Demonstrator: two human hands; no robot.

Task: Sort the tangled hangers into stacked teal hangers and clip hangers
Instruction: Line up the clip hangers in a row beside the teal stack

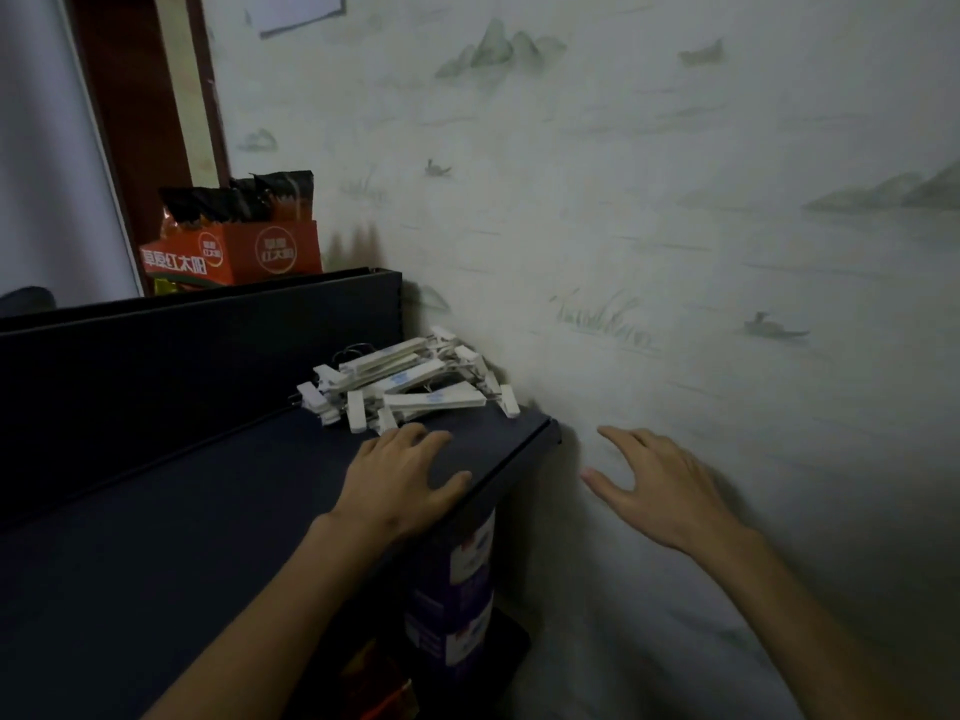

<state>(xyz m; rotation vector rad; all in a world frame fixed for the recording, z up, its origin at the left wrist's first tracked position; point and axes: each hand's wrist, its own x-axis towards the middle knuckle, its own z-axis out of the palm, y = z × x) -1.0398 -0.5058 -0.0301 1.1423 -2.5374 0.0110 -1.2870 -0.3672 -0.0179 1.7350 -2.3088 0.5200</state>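
A pile of white clip hangers point(410, 379) lies at the far right corner of a dark shelf top point(208, 511), against the wall. Their metal hooks show at the pile's back. No teal hangers are in view. My left hand point(400, 480) rests flat on the shelf top just in front of the pile, fingers straight, thumb at the shelf's right edge. My right hand point(660, 485) hovers to the right of the shelf, beside the wall, fingers spread and holding nothing.
A dark raised back panel point(182, 350) borders the shelf. Behind it stands an orange box point(234, 252) with dark packets. A painted landscape wall point(675, 226) fills the right side. Below the shelf's right edge stands a blue-and-white carton point(457, 589).
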